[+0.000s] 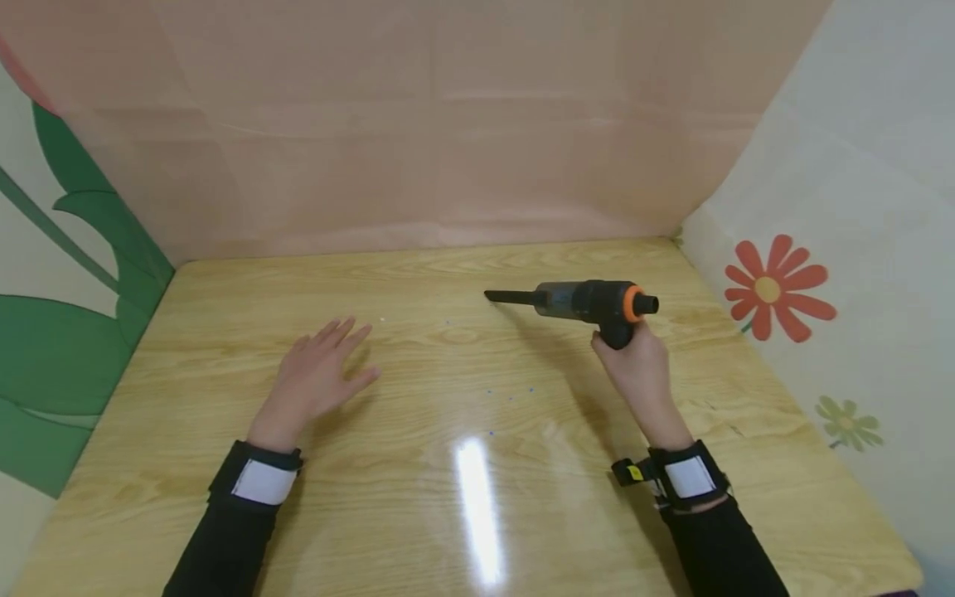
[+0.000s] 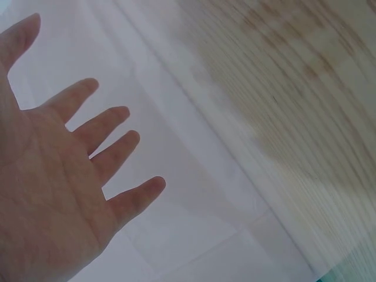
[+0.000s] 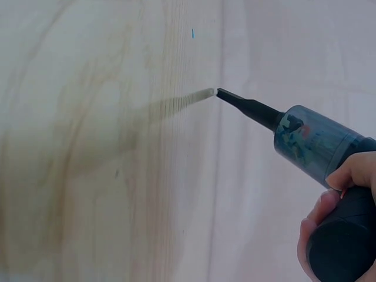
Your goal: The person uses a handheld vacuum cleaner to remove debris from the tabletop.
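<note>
My right hand [image 1: 640, 369] grips the handle of a black handheld vacuum cleaner [image 1: 597, 300] with an orange ring at its rear. Its narrow nozzle [image 3: 252, 108] points left across the table in the head view. Through the clear dust cup [image 3: 308, 138], small coloured scraps show in the right wrist view. My left hand [image 1: 317, 377] is held over the left part of the table, fingers spread and holding nothing; its palm [image 2: 50, 194] shows bare in the left wrist view. Tiny blue bits [image 1: 531, 390] lie scattered on the wood between the hands.
The wooden table [image 1: 403, 514] fills the lower view, with a bright light reflection near its front. A pinkish sheet [image 1: 433, 124] hangs behind its far edge. Flower-printed white sheeting [image 1: 843, 207] stands at the right, green leaf-printed sheeting [image 1: 60, 356] at the left.
</note>
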Motion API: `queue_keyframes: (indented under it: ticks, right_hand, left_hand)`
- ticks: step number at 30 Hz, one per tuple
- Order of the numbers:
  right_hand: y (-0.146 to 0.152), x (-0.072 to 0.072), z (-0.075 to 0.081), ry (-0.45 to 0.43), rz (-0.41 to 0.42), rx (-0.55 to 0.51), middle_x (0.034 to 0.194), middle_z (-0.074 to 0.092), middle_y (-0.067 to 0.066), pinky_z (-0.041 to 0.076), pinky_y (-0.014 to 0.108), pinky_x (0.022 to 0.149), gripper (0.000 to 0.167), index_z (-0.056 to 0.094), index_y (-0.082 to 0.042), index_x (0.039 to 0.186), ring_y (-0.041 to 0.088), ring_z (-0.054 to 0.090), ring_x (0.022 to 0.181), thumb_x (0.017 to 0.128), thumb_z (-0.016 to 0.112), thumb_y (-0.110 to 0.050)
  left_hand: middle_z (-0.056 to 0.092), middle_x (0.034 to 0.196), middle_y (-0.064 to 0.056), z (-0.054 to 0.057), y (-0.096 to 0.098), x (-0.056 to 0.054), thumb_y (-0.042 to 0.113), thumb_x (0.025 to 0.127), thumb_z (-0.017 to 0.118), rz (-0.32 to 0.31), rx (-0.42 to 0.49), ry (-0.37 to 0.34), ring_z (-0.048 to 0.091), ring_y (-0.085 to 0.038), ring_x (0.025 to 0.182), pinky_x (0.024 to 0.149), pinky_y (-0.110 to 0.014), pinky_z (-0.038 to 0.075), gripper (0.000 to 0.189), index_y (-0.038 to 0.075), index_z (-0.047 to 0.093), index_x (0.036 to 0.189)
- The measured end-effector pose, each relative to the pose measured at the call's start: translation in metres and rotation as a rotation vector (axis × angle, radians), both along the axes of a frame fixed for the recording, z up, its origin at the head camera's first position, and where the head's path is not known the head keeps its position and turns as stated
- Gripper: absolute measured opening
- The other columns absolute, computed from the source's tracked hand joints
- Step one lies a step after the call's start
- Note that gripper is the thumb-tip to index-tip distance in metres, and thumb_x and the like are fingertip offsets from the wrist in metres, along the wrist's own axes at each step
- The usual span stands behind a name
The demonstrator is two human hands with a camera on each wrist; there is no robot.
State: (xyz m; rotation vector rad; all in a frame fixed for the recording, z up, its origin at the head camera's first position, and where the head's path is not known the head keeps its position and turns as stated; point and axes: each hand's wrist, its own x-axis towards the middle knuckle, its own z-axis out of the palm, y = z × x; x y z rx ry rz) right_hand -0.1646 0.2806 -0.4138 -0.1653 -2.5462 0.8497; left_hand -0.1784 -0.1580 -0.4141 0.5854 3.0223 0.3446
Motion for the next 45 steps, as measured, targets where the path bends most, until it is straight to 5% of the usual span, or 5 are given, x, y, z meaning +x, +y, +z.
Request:
queue_keyframes:
  ticks: [10, 30, 37, 45]
  right_hand:
    - [0.002, 0.016, 0.006, -0.023, 0.022, 0.019, 0.070, 0.062, 0.019, 0.043, 0.042, 0.055, 0.032, 0.058, 0.008, 0.108, 0.030, 0.055, 0.055, 0.085, 0.069, -0.012]
    - [-0.031, 0.020, 0.010, -0.056, 0.142, 0.004, 0.074, 0.064, 0.018, 0.045, 0.040, 0.054, 0.039, 0.058, 0.009, 0.116, 0.026, 0.055, 0.055, 0.085, 0.070, -0.011]
    - [-0.019, 0.036, 0.015, -0.087, 0.113, 0.007, 0.069, 0.062, 0.015, 0.044, 0.037, 0.052, 0.033, 0.058, 0.009, 0.108, 0.024, 0.054, 0.053, 0.085, 0.071, -0.012]
    - [0.012, 0.059, 0.016, -0.084, 0.111, 0.038, 0.068, 0.063, 0.014, 0.044, 0.038, 0.053, 0.032, 0.059, 0.010, 0.104, 0.022, 0.052, 0.054, 0.082, 0.073, -0.009]
  left_hand:
    - [0.031, 0.159, -0.017, 0.003, 0.004, 0.015, 0.056, 0.095, 0.057, -0.013, 0.007, 0.020, 0.026, -0.038, 0.146, 0.113, -0.064, 0.022, 0.074, 0.015, 0.040, 0.153]
    - [0.033, 0.157, -0.019, 0.002, -0.009, 0.023, 0.055, 0.095, 0.058, 0.029, -0.013, 0.047, 0.030, -0.039, 0.144, 0.111, -0.065, 0.025, 0.074, 0.012, 0.040, 0.152]
    - [0.034, 0.157, -0.019, 0.001, -0.009, 0.032, 0.054, 0.094, 0.060, 0.033, -0.019, 0.036, 0.029, -0.039, 0.144, 0.110, -0.066, 0.025, 0.074, 0.012, 0.041, 0.152]
    - [0.037, 0.155, -0.018, 0.006, -0.016, 0.055, 0.055, 0.093, 0.060, 0.028, -0.043, 0.066, 0.032, -0.039, 0.142, 0.110, -0.065, 0.026, 0.074, 0.013, 0.042, 0.151]
